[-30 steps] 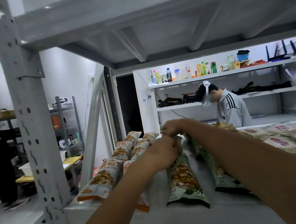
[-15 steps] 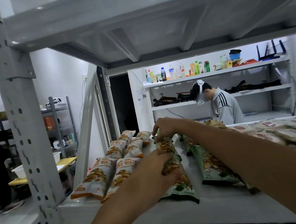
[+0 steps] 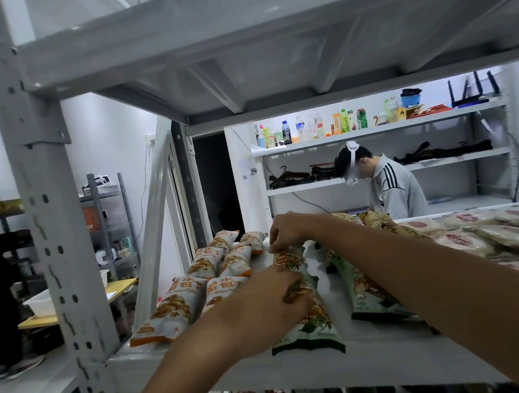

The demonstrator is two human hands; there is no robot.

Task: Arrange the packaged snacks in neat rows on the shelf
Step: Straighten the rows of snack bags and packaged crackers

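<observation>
Bottles (image 3: 315, 128) line a far shelf (image 3: 431, 119) above a person (image 3: 395, 186); perhaps a router (image 3: 472, 97).

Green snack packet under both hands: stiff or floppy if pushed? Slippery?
Long green plastic snack packet looks semi-floppy: its film wrinkles where the left hand grips it, while the right hand pinches its far end. Glossy film on the white metal shelf probably slides easily. Lying flat, unlikely to roll.

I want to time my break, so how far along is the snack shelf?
Done: orange packets lie in two neat rows on the shelf, leftmost. In hand: the left hand grips the middle green row and the right hand pinches its far end. Left: the right green row looks askew, and the pink-labelled packets beyond lie loosely piled.
</observation>
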